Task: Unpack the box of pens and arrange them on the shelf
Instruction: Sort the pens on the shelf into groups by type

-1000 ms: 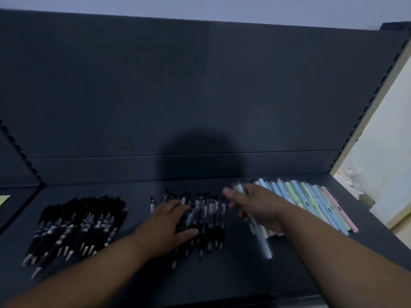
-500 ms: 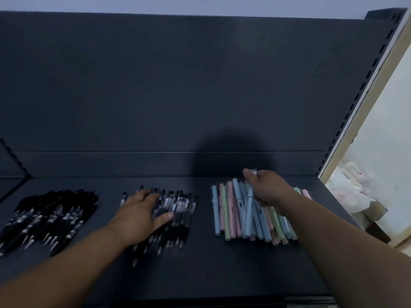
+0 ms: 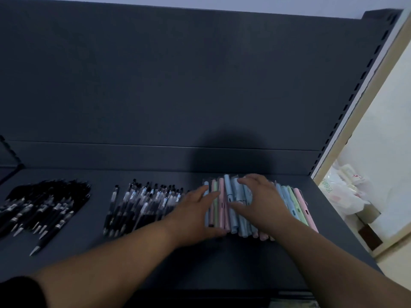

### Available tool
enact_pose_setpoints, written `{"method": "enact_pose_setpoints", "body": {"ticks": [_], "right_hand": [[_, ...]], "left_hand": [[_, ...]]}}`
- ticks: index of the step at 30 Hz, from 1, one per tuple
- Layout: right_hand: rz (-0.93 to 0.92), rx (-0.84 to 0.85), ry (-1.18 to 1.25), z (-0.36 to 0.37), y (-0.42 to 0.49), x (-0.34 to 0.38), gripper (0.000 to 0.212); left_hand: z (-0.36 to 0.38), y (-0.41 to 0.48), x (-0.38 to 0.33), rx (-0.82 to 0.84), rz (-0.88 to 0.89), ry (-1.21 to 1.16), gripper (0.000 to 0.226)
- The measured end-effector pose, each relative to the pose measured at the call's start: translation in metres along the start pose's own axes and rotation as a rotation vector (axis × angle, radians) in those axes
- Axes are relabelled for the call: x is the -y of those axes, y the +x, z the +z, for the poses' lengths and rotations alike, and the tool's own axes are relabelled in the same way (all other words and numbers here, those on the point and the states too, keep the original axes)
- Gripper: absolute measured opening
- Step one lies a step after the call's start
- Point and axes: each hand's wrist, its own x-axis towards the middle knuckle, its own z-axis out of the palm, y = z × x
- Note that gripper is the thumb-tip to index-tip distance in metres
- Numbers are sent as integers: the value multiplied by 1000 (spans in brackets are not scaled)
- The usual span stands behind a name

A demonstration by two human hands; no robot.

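Our L hand [image 3: 195, 211] lies flat, fingers straight, on the left edge of the pastel pens [image 3: 223, 203]. Our R hand [image 3: 261, 204] presses spread fingers on the row's middle. Pens lie side by side on the shelf [image 3: 155, 263], w/ clear-barrel pens [image 3: 142, 205] and black pens [image 3: 44, 205] further left.

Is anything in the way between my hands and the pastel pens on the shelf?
Nothing visible is. The left hand presses the left side of the pastel pens and the right hand rests on top of them. The clear-barrelled pens lie to the left on the shelf, outside that pile.
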Motion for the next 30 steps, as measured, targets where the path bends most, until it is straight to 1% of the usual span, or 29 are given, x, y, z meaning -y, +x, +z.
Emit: {"method": "enact_pose_setpoints", "body": {"ticks": [2,3,4,5,6,9,14,15,18,20,23,25,27,30], "right_hand": [[-18,165,-72,-3,-5,-12,109],[-36,252,-124,-2,-8,-19,119],[-59,312,-162,-1,-10,-25,124],[-77,338,-183,2,-12,-30,124],[-87,332,-188,4,-13,-33,121],[-90,243,-167,7,-11,-35,109],[-52,232,-148,0,-11,-23,107],[-47,196,-139,-1,-10,-16,102],[-92,75,-110,-3,-4,15,77],[-138,66,-78,0,1,45,65],[-218,119,-9,20,4,104,60],[-273,167,80,43,-2,152,58],[-279,283,255,72,-17,205,52],[-258,517,554,124,-56,287,43]], "left_hand": [[5,3,-3,48,23,-13,109],[6,5,-3,54,30,-2,112],[7,7,-3,58,30,3,113],[8,9,-3,60,24,-3,113],[9,11,-4,61,20,-13,113],[11,14,-8,50,20,-14,114],[3,5,-3,54,16,-81,110],[0,-1,1,39,1,-75,107],[-19,-24,14,-57,-49,-16,93],[-39,-50,29,-137,-93,-24,85],[-74,-114,65,-286,-192,-97,80],[-92,-178,95,-393,-316,-142,83],[-104,-258,127,-489,-496,-228,86],[-100,-393,166,-626,-767,-282,87]]}}
